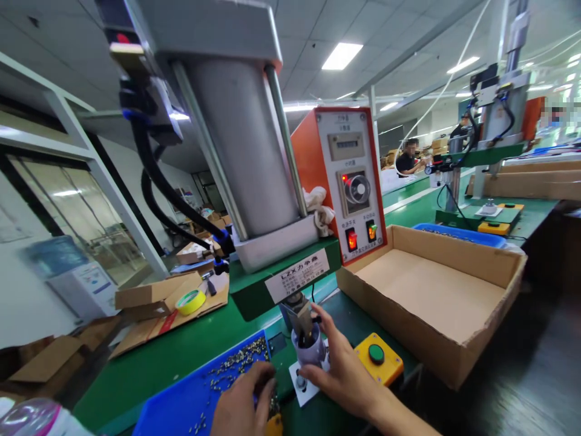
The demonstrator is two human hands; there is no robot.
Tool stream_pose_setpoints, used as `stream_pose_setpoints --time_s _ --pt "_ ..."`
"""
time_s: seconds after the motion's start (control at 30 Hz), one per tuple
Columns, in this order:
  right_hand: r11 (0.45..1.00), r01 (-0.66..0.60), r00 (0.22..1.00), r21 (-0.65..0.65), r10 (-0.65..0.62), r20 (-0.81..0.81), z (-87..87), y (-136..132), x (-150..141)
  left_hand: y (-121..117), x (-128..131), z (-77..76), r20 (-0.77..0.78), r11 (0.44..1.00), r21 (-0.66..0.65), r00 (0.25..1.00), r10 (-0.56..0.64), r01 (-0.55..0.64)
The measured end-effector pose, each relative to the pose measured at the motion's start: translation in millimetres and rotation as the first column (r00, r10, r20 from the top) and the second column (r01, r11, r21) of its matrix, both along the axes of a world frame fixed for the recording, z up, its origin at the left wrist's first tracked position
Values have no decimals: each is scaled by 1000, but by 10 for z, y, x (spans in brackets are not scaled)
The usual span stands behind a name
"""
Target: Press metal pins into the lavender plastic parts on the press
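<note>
My right hand point(345, 372) wraps around a small grey cylindrical part point(308, 350) that stands upright on a white fixture plate point(303, 389), directly beneath the ram of a green pneumatic press point(276, 275). My left hand point(242, 404) reaches into the right edge of a blue tray point(190, 396) strewn with several small metal pieces point(236, 363), fingers curled down among them. Whether it has picked one up is hidden.
A yellow box with a green push button point(376, 357) sits just right of my right hand. An open cardboard box point(436, 297) stands further right. An orange control panel point(349, 181) rises behind. Cardboard and yellow tape point(190, 301) lie left. A person works at a far bench.
</note>
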State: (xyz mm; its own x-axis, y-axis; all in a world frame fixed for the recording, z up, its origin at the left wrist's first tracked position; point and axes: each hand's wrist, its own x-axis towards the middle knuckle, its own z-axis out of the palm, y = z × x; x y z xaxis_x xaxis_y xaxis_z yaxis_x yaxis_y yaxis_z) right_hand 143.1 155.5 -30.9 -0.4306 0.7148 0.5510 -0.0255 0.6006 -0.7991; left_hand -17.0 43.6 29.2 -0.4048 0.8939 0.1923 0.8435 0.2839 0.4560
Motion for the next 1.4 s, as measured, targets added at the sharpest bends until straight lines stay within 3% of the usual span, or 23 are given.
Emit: stream_pose_setpoints --time_s 0.1,0.3,0.43,0.63,1.17,1.4 --pt "1000 13 1000 -9 -13 -25 -5 9 -185 187 71 204 83 998 24 994 -68 66" --pt "995 99 995 23 -100 24 -63 21 -237 401 284 485 43 990 105 994 -96 91" --pt "997 74 997 -7 -74 29 -54 21 -235 569 411 615 -33 995 -15 994 -103 103" --pt "999 28 999 -24 -27 23 -19 29 -228 697 434 638 -72 963 -137 968 -243 231" --pt "998 67 998 -2 -67 -21 -99 30 -274 746 449 670 -30 961 -163 973 -229 222" --pt "999 45 992 7 -46 121 27 26 -151 606 420 751 -2 977 -86 981 -194 193"
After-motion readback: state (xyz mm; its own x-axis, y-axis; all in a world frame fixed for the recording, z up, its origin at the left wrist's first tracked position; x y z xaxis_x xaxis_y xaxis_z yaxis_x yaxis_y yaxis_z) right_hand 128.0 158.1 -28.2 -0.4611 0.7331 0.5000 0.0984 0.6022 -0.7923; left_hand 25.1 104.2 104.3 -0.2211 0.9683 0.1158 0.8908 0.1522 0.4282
